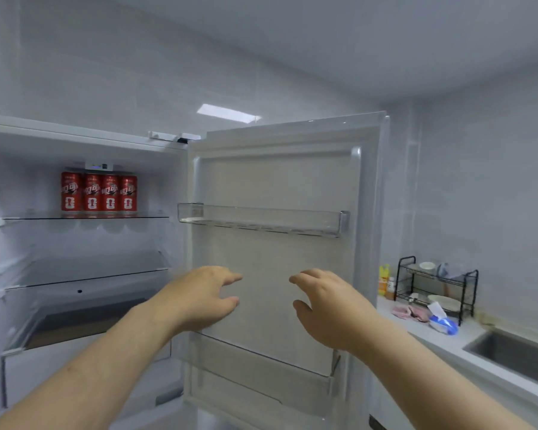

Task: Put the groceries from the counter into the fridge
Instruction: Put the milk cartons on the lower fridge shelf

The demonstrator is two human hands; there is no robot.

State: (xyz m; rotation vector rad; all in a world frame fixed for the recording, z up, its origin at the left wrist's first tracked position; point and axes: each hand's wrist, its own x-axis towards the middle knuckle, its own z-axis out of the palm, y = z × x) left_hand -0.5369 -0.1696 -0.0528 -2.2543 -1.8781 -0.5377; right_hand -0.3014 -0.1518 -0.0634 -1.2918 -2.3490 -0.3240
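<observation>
Left hand point(205, 297), right hand point(330, 308) relaxed, red cans point(99, 193) standing upright

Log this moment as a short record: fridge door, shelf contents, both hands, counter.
fridge door: open, swung to the right
top shelf: four red cans, upright in a row
left hand: open, holds nothing, raised before the door's inner face
right hand: open, holds nothing, apart from the left
counter: black dish rack, wipes pack, sink
</observation>
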